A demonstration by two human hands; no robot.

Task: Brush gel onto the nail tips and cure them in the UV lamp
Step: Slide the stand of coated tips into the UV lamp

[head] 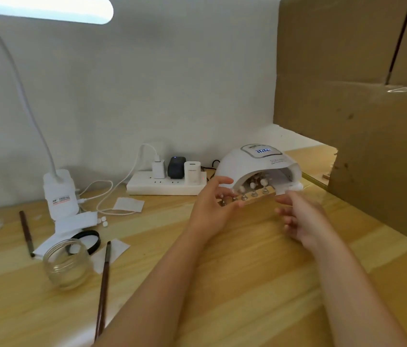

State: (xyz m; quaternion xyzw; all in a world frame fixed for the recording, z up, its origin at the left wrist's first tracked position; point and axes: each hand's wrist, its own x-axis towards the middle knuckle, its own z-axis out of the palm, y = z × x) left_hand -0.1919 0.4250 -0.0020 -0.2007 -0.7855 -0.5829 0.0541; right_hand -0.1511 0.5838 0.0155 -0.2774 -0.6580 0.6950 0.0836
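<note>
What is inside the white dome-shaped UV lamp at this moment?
Inside the white dome-shaped UV lamp stands a wooden strip of nail tips on metal stands, partly sticking out. The dome covers the back, so any further stands are hidden.

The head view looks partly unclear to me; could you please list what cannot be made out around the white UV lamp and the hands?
- White domed UV lamp: the blue display digits are too small and blurred to read.
- Wooden nail-tip stand: its left end is hidden behind the left hand, and the rear tips are shadowed under the dome.
- Right hand: motion blur hides any contact with the stand.
- Long brown brush: its lower end is hidden by the left forearm.
</note>
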